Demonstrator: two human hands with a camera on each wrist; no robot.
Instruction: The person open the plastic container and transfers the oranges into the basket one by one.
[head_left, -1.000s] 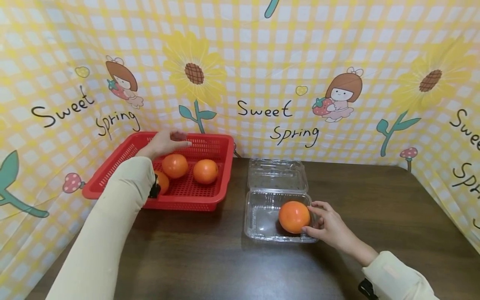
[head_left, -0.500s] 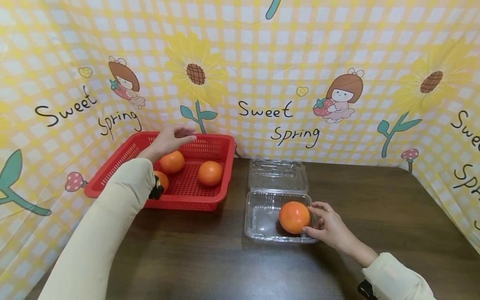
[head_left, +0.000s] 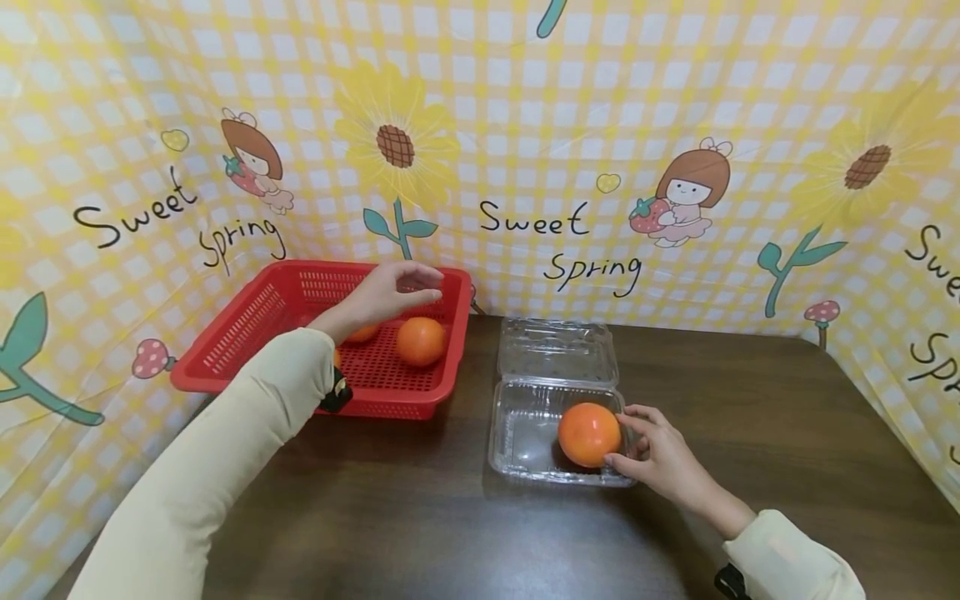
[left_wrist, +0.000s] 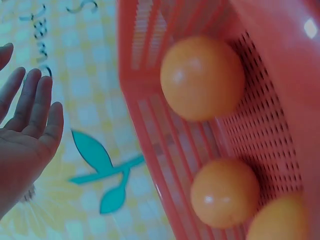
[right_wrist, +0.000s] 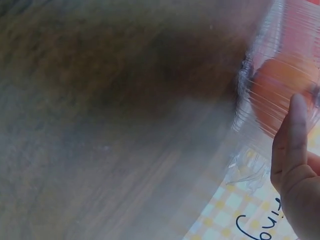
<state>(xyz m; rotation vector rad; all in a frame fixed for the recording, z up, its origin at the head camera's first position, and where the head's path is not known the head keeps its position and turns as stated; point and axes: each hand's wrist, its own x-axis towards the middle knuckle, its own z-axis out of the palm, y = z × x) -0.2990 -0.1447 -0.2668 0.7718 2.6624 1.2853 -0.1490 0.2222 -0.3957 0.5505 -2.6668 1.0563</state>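
My left hand (head_left: 390,292) hovers over the back right part of the red basket (head_left: 180,379), fingers loosely bent and holding nothing. Below it in the basket lies an orange (head_left: 420,342). Another orange (head_left: 363,332) is partly covered by my left wrist, and a third shows only a sliver. The left wrist view has all three, with an orange (left_wrist: 202,78) uppermost and the left hand (left_wrist: 30,120) apart from them. My right hand (head_left: 663,454) grips the right end of the clear plastic box (head_left: 517,433). Inside, an orange (head_left: 588,435) sits close to the fingertips.
The box's clear lid (head_left: 555,354) is folded back behind it. Both containers stand on a dark brown wooden table (head_left: 420,517). A yellow checked cloth (head_left: 540,133) hangs around the back and sides.
My left hand has moved right across the basket, above the right-hand orange. That orange shifted slightly right earlier, and the one behind it shifted left. The right hand and box stay put.
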